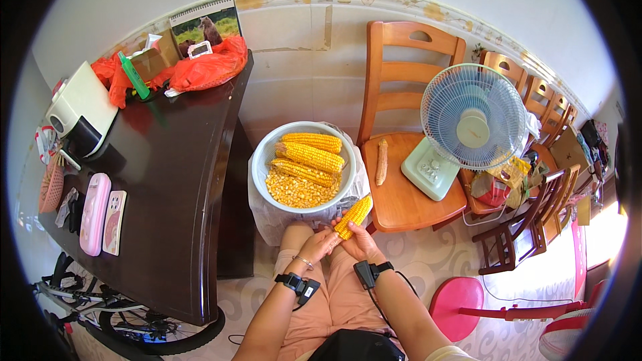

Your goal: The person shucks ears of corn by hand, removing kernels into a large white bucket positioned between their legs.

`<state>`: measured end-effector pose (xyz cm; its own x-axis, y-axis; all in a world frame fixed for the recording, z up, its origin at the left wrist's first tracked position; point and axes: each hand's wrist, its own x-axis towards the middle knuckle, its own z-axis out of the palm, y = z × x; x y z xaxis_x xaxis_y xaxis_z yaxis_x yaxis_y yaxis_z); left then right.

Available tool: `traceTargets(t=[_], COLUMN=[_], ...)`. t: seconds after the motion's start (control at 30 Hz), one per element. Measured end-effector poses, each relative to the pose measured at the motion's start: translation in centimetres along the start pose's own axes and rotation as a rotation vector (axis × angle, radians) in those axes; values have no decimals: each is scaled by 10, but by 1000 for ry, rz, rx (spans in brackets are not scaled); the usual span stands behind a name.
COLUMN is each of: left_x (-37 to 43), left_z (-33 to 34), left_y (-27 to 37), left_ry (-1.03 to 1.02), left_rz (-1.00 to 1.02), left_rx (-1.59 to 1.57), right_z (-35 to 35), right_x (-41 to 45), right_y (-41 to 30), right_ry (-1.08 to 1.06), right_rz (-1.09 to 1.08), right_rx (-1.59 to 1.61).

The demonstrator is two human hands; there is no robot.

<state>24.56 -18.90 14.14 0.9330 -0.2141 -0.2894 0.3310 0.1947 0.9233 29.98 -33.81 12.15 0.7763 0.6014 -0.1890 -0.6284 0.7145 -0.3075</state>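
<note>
Both hands grip one ear of dried yellow corn (355, 215) above my knees, tilted up to the right. My left hand (320, 244) holds its lower end, where bare cob shows. Around its middle is my right hand (362, 243). Just beyond them stands a pale plastic basin (259, 185), set on newspaper (268, 223). Several whole ears of corn (313, 156) lie in the basin over loose kernels (301, 193). A stripped corncob (381, 162) rests on the wooden chair (396, 210) to the right.
On that chair stands a pale green electric fan (471, 128). A dark wooden table (175, 160) at left carries a pink case (95, 214), a white appliance (83, 105) and red plastic bags (210, 67). A bicycle (150, 323) is below it. A red fan (456, 308) is at lower right.
</note>
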Motion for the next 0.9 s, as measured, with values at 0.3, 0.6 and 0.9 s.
traceTargets(t=[0.3,0.6,0.9], left_x=[1,24,-18], left_z=[-2,-41,19], left_y=[7,-46,6], left_ry=[91,363,359], left_rz=[-38,546,531], left_rx=[96,161,305], right_z=[2,35,-18], right_x=[6,-7,18], right_y=[1,-2,-4], right_ry=[1,-6,136], right_rz=[-2,-42,-15], right_rx=[37,-543,-215])
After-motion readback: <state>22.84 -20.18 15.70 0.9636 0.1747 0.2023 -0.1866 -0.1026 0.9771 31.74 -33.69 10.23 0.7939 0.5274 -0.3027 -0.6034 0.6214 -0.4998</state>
